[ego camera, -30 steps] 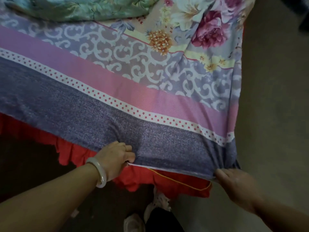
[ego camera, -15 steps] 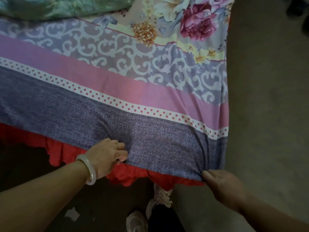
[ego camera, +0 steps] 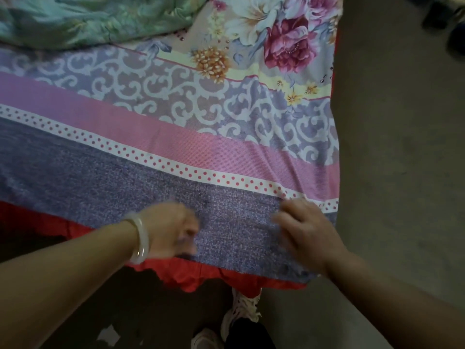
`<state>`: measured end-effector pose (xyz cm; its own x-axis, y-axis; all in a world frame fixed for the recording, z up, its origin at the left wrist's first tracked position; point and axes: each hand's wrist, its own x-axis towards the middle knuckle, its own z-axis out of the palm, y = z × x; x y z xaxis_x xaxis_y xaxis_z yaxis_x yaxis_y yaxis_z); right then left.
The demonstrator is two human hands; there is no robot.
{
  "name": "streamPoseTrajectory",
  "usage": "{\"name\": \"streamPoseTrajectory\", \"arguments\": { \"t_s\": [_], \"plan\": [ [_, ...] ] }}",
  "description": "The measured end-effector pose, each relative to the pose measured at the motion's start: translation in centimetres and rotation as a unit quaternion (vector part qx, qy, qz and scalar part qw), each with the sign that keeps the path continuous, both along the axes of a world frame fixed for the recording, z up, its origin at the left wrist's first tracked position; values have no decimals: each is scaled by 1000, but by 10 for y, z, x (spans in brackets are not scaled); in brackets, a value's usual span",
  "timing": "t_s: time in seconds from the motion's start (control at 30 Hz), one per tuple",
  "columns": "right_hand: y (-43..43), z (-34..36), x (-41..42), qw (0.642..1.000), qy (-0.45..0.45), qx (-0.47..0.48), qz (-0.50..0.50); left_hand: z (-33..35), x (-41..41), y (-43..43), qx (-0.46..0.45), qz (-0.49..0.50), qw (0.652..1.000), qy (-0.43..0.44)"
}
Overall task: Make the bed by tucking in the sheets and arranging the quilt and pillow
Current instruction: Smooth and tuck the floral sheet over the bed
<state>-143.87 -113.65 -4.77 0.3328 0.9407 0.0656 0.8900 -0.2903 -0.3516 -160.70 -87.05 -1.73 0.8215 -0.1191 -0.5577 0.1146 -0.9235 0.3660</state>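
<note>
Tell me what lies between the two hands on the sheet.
Only the purple speckled band of the sheet, bare, lies between the left hand and the right hand; the head view shows it.

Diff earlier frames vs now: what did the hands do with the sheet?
Both hands left the near edge of the sheet and moved up onto its blue band. The right hand released its grip on the corner and now lies flat, fingers spread. The left hand is motion-blurred, so its grip cannot be told. Unchanged: green quilt bunched at the far side, red bed skirt hanging below the edge.
</note>
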Motion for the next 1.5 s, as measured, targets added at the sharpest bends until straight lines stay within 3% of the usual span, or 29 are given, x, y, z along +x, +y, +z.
{"name": "streamPoseTrajectory", "arguments": {
  "t_s": [0.07, 0.1, 0.17, 0.23, 0.33, 0.5, 0.63, 0.73, 0.8, 0.93, 1.03, 1.17, 1.23, 1.33, 1.4, 1.5],
  "plan": [
    [56, 6, 13, 1000, 4, 0, -16, -1, 26, 12, 49, 85, 975, -202],
    [83, 8, 20, 999, 10, -23, -30, -2, 41, 17, 89, 138, 961, -224],
    [126, 5, 30, 994, 26, -88, -63, -15, 61, 25, 140, 233, 952, -141],
    [140, -14, 22, 986, 6, -154, -68, -37, 59, 9, 168, 249, 951, -69],
    [101, -38, -26, 987, -19, -159, -22, -71, 18, -46, 198, 195, 956, -97],
    [7, -54, -80, 990, 5, -118, 80, -84, -47, -99, 98, 70, 986, -119],
    [-19, -51, -73, 986, -1, -81, 143, -65, -59, -91, 29, -36, 980, -195],
    [-8, -40, -60, 994, 22, -22, 108, -53, -36, -64, 40, 30, 972, -230],
    [14, -30, -41, 999, 17, -8, 29, -49, -7, -48, 76, 110, 964, -229],
    [42, -32, -14, 987, 40, -96, -126, -62, 31, -54, 104, 230, 957, -146],
    [22, -46, -39, 991, 30, -100, -79, -72, 26, -97, 99, 175, 968, -152],
    [-18, -36, -34, 991, 136, -1, 0, -74, 10, -135, -8, 164, 962, -218],
    [-32, -23, -13, 979, 192, 51, -53, -64, 23, -147, -39, 224, 943, -242],
    [-30, -9, 46, 939, 192, 130, -255, -49, 68, -163, -47, 268, 925, -265],
    [-17, -4, 95, 878, 230, 153, -391, -43, 103, -171, -59, 302, 909, -280],
    [2, -3, 165, 781, 361, 133, -492, -39, 151, -179, -81, 373, 881, -278]
  ]
}}
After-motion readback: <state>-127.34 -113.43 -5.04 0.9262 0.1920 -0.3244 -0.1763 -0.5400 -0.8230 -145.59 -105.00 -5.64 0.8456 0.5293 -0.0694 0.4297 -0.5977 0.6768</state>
